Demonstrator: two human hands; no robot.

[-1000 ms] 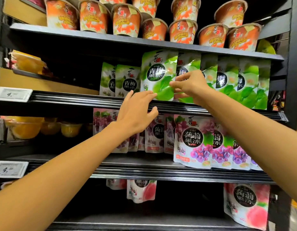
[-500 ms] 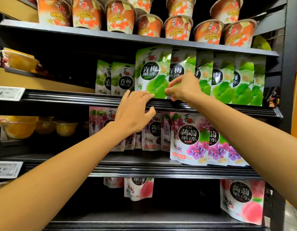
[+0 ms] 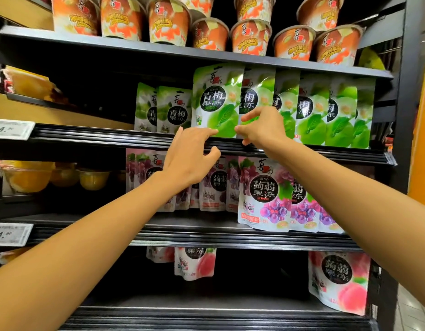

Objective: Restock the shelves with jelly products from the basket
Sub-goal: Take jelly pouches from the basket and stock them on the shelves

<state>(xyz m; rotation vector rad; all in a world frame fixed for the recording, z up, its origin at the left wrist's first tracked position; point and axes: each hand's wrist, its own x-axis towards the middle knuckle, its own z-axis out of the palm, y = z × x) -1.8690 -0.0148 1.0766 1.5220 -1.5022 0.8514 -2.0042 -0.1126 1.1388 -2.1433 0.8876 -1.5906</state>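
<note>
Left hand (image 3: 192, 161): up at the green row, fingers straight and slightly spread. Its tips touch the bottom edge of the front green pouch (image 3: 216, 101), and the thumb sits apart below, over the shelf rail (image 3: 87, 139).
Right hand (image 3: 262, 130): fingers curled. As far as I can read it, thumb and forefinger pinch that same pouch at its lower right corner.
Pouch position: upright on the second shelf, right at the rail, overlapping its right-hand neighbour.
Green pouches (image 3: 313, 111): I count eight, two set back on the left and six along the front. Overlap makes the last one doubtful.
Orange cups (image 3: 168, 22): top shelf, seven in the front row, more behind.
Purple pouches (image 3: 264, 194): shelf below, three at front right, others set back. I cannot get a total.
Pink pouches (image 3: 338, 280): three, lowest shelf.
Price tags (image 3: 12, 129): two, at the left ends of the rails.
</note>
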